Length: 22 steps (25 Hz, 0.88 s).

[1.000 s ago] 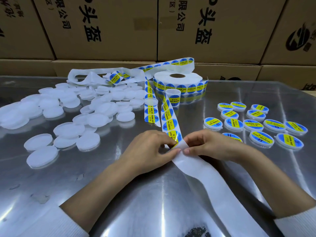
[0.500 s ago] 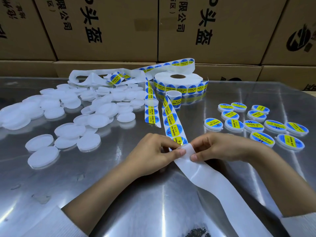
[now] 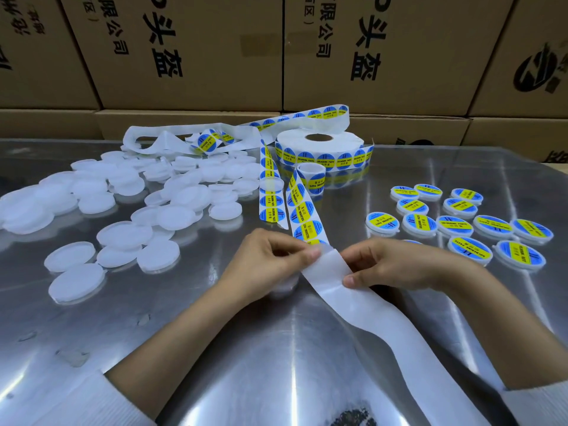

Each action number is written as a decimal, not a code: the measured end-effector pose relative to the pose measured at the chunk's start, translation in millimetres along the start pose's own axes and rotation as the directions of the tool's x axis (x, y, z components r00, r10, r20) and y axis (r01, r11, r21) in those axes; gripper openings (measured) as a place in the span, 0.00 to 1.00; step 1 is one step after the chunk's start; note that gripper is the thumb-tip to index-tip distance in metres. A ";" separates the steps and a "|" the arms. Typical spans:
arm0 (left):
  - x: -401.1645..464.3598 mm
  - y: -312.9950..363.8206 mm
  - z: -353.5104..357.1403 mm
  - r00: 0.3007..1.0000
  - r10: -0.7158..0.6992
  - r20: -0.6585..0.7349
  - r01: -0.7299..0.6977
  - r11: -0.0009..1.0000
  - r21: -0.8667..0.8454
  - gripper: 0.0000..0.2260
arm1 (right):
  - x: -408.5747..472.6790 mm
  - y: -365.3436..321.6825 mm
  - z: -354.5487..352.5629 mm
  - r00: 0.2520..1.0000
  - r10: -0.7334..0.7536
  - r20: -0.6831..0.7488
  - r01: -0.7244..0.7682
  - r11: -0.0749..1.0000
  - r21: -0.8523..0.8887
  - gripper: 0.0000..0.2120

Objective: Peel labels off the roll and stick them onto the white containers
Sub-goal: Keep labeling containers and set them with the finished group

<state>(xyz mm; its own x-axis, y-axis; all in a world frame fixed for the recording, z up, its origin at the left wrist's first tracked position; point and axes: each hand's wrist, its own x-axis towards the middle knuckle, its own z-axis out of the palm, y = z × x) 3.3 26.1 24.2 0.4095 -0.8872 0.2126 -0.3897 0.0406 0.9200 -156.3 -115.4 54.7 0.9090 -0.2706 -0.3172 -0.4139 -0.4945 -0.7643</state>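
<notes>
Both hands have drawn the strip a little nearer since a second ago, so more bare backing now lies between them and the next printed label sits right at the left thumb. Nearest the camera, the spent backing strip (image 3: 396,330) runs off the shiny tabletop (image 3: 215,348) toward the lower right. Just beyond, the right hand (image 3: 396,265) pinches the strip's right edge between thumb and curled fingers, while the left hand (image 3: 270,259) pinches it at the point where the labels begin, fingers curled on the lip of the next label (image 3: 313,242); a white container seems to sit under the left palm, but it is mostly hidden. I judge the step in hand to be peeling: the label's edge is being lifted, not yet freed. The next move calls for a clean lift without creasing, then centring it on a container lid. Farther out, the bare white containers (image 3: 123,235) lie heaped on the left, the labelled containers (image 3: 461,226) in rows on the right, well apart. Beyond them stands the label roll (image 3: 319,149), with cardboard boxes (image 3: 399,56) behind.
</notes>
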 end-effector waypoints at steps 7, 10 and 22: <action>8.4 11.8 -22.3 0.946 0.027 -0.323 -0.089 0.980 -0.179 0.05 | -4.5 -5.4 -0.5 0.996 0.081 -0.033 -0.083 0.995 -0.053 0.14; 5.8 13.2 -19.7 0.964 0.128 -0.235 -0.155 0.983 -0.102 0.04 | -3.7 -9.6 -0.6 0.956 0.074 -0.285 -0.084 0.996 -0.023 0.15; 0.5 15.3 -13.8 0.948 0.308 -0.075 -0.286 0.933 0.218 0.21 | 1.6 -28.1 19.0 0.948 -0.223 -0.225 0.292 0.891 0.348 0.13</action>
<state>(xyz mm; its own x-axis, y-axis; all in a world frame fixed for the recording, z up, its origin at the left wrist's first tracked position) 8.9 32.6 42.9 0.3305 -0.7941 0.5100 -0.6606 0.1913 0.7259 -142.3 -86.3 65.0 0.9432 -0.3323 -0.0037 -0.0855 -0.2317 -0.9690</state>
